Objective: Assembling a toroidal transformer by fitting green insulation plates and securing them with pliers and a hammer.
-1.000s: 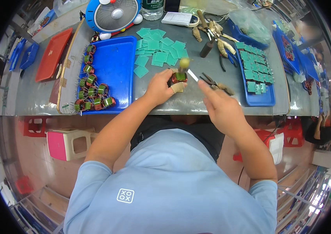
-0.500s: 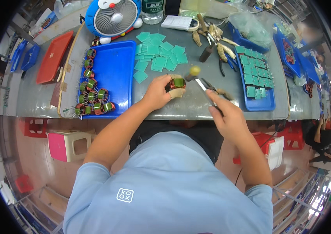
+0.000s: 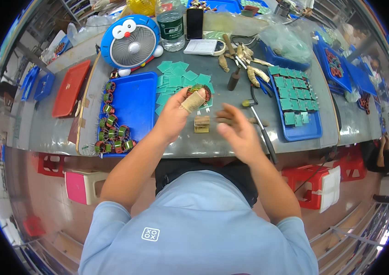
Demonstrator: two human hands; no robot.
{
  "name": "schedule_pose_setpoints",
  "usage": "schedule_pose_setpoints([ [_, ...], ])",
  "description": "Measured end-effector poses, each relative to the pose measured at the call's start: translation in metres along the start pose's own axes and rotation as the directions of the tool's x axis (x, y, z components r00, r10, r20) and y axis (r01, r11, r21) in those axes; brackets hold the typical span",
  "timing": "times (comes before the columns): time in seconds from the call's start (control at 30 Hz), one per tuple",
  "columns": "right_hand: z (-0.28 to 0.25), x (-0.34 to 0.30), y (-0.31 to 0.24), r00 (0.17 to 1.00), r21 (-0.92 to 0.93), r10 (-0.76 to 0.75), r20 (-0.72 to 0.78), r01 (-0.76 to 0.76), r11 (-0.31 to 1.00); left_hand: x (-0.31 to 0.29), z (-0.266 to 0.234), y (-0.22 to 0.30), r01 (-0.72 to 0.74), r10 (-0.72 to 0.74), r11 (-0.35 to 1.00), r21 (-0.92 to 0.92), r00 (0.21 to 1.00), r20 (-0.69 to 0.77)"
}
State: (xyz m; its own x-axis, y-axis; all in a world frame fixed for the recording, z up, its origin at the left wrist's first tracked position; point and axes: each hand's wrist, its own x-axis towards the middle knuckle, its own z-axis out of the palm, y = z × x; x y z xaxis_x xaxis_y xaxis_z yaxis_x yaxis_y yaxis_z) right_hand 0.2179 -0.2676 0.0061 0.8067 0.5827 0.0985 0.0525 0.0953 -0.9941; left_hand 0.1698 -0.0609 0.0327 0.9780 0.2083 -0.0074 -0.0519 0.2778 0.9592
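My left hand, with a beige wrap on one digit, grips a round wire-wound coil that has a green band and several pin leads. My right hand is held apart from it, its fingers spread, slightly blurred and holding nothing. Beside that hand a hammer lies on the bench, its dark handle toward me. Between my hands sits a small wooden block. Thin green square boards are heaped just beyond the coil.
A blue tray on the left holds several coils along its left side. Another blue tray on the right carries rows of green-topped pieces. Pliers, a dark-handled tool, a fan and a water bottle stand or lie farther back.
My right hand has let go of the hammer, which now lies on the bench. My left hand has lifted and tilted the coil, uncovering the block. The whole view has shifted.
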Motion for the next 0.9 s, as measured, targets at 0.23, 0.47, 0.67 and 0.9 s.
schedule_pose_setpoints([
  [0.23,0.038,0.019,-0.015,0.997,0.403,0.076,0.005,-0.071,0.912,-0.002,0.010,0.016,0.026,-0.032,0.986,0.163,0.999,0.033],
  [0.47,0.029,0.013,-0.015,0.997,0.521,0.078,-0.016,-0.058,0.852,-0.011,-0.019,0.046,-0.436,0.337,0.766,0.473,0.898,0.284],
  [0.67,0.036,0.013,-0.015,0.997,0.549,0.071,-0.011,-0.053,0.834,0.000,-0.003,0.053,-0.519,0.320,0.387,0.762,0.851,0.417],
  [0.9,0.040,0.009,-0.017,0.996,0.567,0.085,0.005,-0.073,0.820,0.009,-0.001,0.044,-0.666,0.533,0.177,0.725,0.684,0.498],
])
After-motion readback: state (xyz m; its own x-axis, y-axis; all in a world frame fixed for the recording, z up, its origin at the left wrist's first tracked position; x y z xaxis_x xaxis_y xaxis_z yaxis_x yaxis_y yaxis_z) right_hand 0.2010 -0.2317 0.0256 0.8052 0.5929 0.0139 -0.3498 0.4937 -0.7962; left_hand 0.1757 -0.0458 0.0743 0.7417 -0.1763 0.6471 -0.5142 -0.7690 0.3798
